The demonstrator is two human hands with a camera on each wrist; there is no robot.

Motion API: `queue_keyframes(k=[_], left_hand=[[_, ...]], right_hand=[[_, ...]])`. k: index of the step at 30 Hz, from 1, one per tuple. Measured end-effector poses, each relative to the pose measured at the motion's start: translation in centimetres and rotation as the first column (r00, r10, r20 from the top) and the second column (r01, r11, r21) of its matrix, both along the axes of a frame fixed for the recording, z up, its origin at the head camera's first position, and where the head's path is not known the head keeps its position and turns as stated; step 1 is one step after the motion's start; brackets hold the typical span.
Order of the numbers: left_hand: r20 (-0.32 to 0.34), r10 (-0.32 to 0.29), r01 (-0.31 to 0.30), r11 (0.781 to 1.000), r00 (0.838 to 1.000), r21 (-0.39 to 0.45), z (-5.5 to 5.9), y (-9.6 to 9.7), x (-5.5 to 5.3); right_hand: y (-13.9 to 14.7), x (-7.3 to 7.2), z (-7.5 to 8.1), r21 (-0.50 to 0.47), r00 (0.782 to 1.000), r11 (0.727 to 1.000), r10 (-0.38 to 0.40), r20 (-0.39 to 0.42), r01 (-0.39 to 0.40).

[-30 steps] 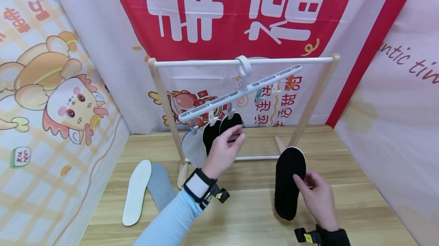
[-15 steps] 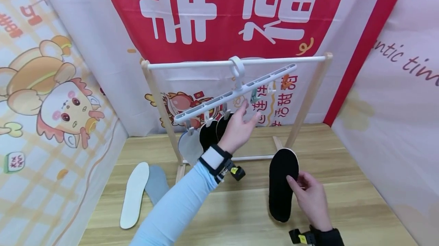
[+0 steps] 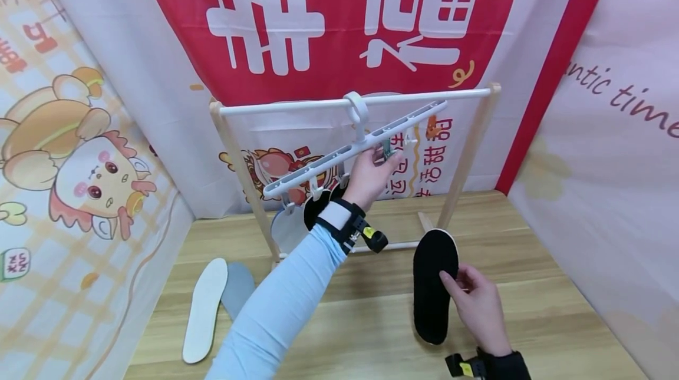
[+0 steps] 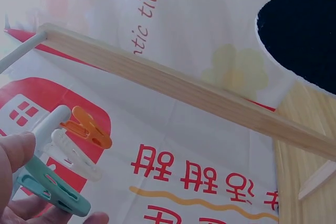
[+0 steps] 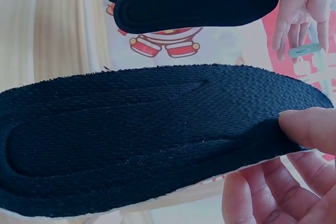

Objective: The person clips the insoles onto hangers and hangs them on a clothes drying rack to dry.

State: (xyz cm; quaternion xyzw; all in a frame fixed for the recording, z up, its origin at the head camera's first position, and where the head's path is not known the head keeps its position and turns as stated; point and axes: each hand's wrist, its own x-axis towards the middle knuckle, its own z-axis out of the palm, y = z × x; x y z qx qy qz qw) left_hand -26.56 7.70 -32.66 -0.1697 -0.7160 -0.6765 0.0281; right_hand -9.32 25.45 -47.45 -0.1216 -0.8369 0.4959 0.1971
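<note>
In the head view my left hand [image 3: 371, 175] is up at the white clip hanger [image 3: 345, 156], its thumb and fingers around a green clip [image 4: 55, 186]. The left wrist view shows the thumb beside that clip's upper end and fingertips behind it, not closed round it. My right hand [image 3: 477, 306] pinches a black insole [image 3: 435, 286] by its side edge, thumb on the dark face and fingers underneath. The insole is held upright, toe end up. A grey insole [image 3: 290, 230] and two black insoles [image 5: 194, 3] hang from clips on the hanger's left half.
The hanger hooks over the white bar of a wooden rack [image 3: 480, 138]. A white clip [image 4: 76, 156] and an orange clip [image 4: 89, 128] hang beyond the green one. A white insole [image 3: 205, 309] and a grey-blue insole [image 3: 237, 288] lie on the wooden table [image 3: 551, 309], left.
My left hand has left the hanging black insoles and moved right and up to the green clip. The right hand still holds its black insole in nearly the same place. The view has shifted slightly.
</note>
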Motion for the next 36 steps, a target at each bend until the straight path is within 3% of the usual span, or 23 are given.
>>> queue_keyframes(k=[5,12,22,30,36], left_hand=[[-0.037,0.001,-0.002,1.0,0.999,-0.026,-0.3,-0.6,0.4],[-0.034,-0.017,0.016,0.999,0.999,-0.035,-0.5,-1.3,1.1],[-0.068,-0.028,0.025,0.998,0.997,-0.054,-0.6,-2.2,1.7],[-0.034,-0.098,0.096,0.994,0.995,-0.056,-0.6,-3.0,2.4],[0.0,-0.155,0.155,0.987,0.988,-0.029,-0.6,-3.7,2.9]], right_hand=[[-0.3,-0.2,0.4,0.024,1.0,1.0,0.003,0.014,-0.003],[-0.6,-0.7,0.8,0.04,0.999,0.999,0.02,0.029,-0.021],[-0.9,-1.6,1.0,0.094,0.996,0.992,0.082,-0.021,-0.079],[-1.6,-2.7,1.5,0.107,0.99,0.987,0.131,-0.061,-0.124],[-2.1,-4.0,2.1,0.131,0.982,0.974,0.188,-0.023,-0.184]])
